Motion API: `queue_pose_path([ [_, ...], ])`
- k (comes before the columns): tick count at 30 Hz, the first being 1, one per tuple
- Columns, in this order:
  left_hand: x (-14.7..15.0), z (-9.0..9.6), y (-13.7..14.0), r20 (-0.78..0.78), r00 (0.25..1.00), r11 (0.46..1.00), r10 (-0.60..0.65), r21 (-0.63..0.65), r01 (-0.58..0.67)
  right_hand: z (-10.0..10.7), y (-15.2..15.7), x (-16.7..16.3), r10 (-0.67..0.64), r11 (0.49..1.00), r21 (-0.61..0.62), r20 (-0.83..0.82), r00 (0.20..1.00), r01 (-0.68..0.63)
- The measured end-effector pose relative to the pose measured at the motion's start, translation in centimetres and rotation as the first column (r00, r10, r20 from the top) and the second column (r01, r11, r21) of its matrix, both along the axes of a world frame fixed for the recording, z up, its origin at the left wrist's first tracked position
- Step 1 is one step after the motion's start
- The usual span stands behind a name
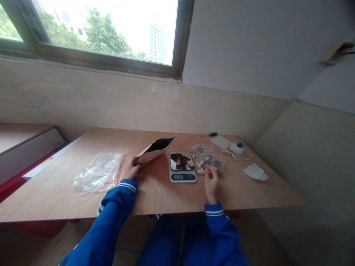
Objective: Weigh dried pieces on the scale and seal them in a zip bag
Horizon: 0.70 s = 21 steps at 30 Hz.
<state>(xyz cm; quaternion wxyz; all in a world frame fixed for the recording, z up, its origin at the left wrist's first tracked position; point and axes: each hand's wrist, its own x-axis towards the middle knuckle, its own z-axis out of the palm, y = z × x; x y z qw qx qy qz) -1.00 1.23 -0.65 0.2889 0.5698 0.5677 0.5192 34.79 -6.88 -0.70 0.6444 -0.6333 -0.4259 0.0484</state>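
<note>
A person in blue sleeves sits at a wooden table (155,195). The left hand (129,170) grasps the bottom end of an open paper pouch (155,149), fingers closed around it, the pouch tilted with its dark mouth pointing away toward the right. The right hand (210,181) pinches a small pale piece (213,169) between its fingertips, just at the near edge of a clear zip bag (209,159) holding dark pieces. Between the two hands sits a small kitchen scale (182,167) with dark and tan pieces on its platform. Left of the left hand's fingers lies a heap of clear plastic bags (97,173). Beyond the right fingers are a round white device (237,147) and a crumpled white tissue (255,172).
</note>
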Motion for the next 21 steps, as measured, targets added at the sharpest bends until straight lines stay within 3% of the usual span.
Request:
queue_pose_path([
  [4,0.44,0.28,-0.02,0.054,0.998,1.000,-0.011,0.028,0.010,-0.37,-0.21,0.04,0.028,0.999,-0.029,-0.067,0.997,-0.030],
  [14,0.48,0.61,-0.17,0.008,0.998,0.998,0.055,-0.025,-0.055,-0.59,-0.12,0.19,-0.004,1.000,-0.002,-0.096,0.995,0.004],
  [21,0.70,0.89,-0.36,0.024,1.000,0.999,0.021,-0.032,-0.020,-0.29,-0.22,-0.52,0.087,0.996,-0.002,-0.048,0.995,-0.087],
])
